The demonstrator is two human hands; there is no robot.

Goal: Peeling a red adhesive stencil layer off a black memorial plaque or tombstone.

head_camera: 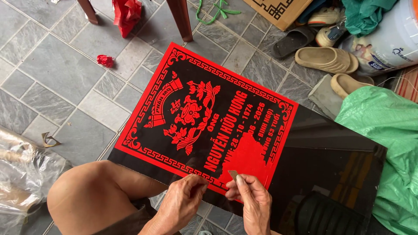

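Both hands come up from the bottom edge of the view, close together, over the near edge of a black slab that lies flat on the grey tiled floor. The left hand is bent at the wrist, and its fingers curl down so that the tips press on the edge of the slab. The right hand stands just beside it, knuckles up, with thumb and first fingers brought together.

The forearms are cut off by the frame. The underside of the left fingers is hidden, so I cannot tell if they pinch something or only rest there. The bare knee lies to the left of the left grip and covers the corner of the slab.

The right grip is closed on a small flat blade, whose pale tip points up from the fingers. The tip touches the red film that covers the left half of the slab, at a solid red patch just above the grip. The left grip is nearly closed, its fingertips on the red border. Farther beyond the hands, beige sandals lie on the floor, and a green sheet is at the right.
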